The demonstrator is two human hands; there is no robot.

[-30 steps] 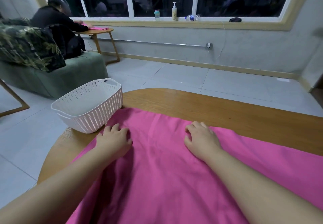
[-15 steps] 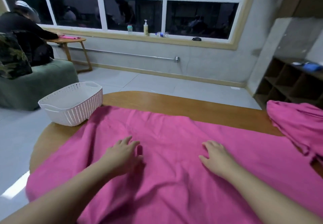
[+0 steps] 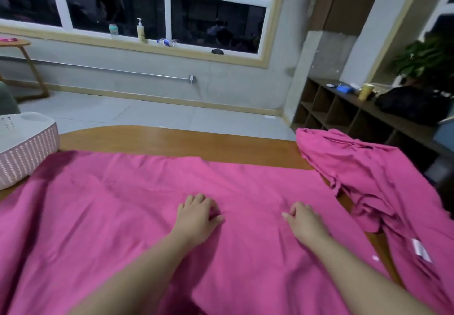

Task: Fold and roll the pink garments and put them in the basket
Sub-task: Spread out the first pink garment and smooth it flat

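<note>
Pressing down with fingers loosely curled, pinching nothing, the left hand (image 3: 196, 219) and right hand (image 3: 305, 221) flatten the spread garment (image 3: 118, 206) on the table (image 3: 172, 140). Folding likely comes next. Basket (image 3: 24, 147) at ten o'clock; crumpled garment (image 3: 363, 172) at two.

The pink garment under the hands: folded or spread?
Spread: the pink garment lies flat across the table, both hands resting on it.
</note>
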